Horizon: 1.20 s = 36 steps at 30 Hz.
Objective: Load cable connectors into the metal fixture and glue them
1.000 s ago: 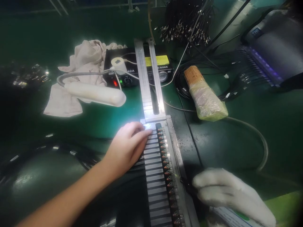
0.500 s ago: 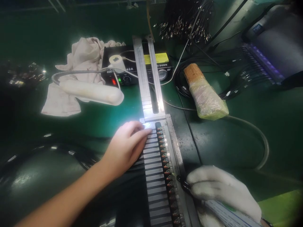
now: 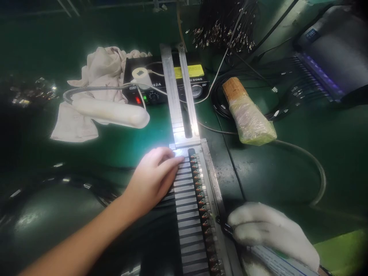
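Observation:
My bare left hand (image 3: 153,180) lies flat, fingers stretched, on the ribbed metal fixture (image 3: 186,214) near its far end, pressing on black cables clamped in it. A row of small connectors (image 3: 201,195) runs along the fixture's right side. My right hand (image 3: 270,232), in a white glove, is closed round a thin dark pen-like tool (image 3: 224,227) whose tip points at the connector row. A bright lamp head (image 3: 110,114) on a gooseneck lights the fixture's far end.
A metal rail (image 3: 179,96) continues beyond the fixture over a black control box (image 3: 161,82). A crumpled cloth (image 3: 94,88) lies at left, a wrapped block (image 3: 248,115) at right. Bundled cables (image 3: 227,27) hang at the back; a grey machine (image 3: 330,50) stands far right.
My gloved right hand with the tool has shifted slightly left and up toward the connector row. My left hand has stayed where it was.

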Available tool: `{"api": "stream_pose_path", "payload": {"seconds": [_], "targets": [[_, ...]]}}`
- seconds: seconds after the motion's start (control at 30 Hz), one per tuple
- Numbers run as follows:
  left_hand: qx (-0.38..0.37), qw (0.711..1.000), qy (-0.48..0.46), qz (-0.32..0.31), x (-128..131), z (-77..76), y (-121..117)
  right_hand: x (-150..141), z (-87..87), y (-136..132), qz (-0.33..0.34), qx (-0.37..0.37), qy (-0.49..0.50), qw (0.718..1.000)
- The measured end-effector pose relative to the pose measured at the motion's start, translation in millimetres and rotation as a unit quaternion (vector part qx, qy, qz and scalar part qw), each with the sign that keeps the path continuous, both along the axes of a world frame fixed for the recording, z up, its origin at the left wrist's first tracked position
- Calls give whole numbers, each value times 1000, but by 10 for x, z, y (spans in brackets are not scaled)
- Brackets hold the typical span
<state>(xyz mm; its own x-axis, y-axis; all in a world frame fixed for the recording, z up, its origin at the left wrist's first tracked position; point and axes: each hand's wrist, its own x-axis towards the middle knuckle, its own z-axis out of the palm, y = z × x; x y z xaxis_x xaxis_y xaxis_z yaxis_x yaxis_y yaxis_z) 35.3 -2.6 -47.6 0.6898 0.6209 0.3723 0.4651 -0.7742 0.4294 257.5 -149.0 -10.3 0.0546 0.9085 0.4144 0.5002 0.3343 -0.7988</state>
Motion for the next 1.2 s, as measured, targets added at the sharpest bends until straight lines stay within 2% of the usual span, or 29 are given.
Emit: {"api": "stream_pose_path", "payload": {"seconds": [0.3, 0.5, 0.7, 0.83, 1.2], "targets": [[1, 1000, 0, -3, 16, 9, 3, 206, -61, 62, 109, 15, -26, 994], [-5, 1000, 5, -1, 0, -6, 2, 213, -91, 91, 121, 18, -11, 992], [-11, 1000, 10, 0, -1, 4, 1, 208, -95, 82, 93, 18, 36, 995], [-17, 1000, 10, 2, -5, -3, 3, 224, -95, 96, 113, 5, 17, 993], [-28, 999, 20, 9, -22, 15, -2, 171, -71, 98, 59, -28, 29, 997]]}}
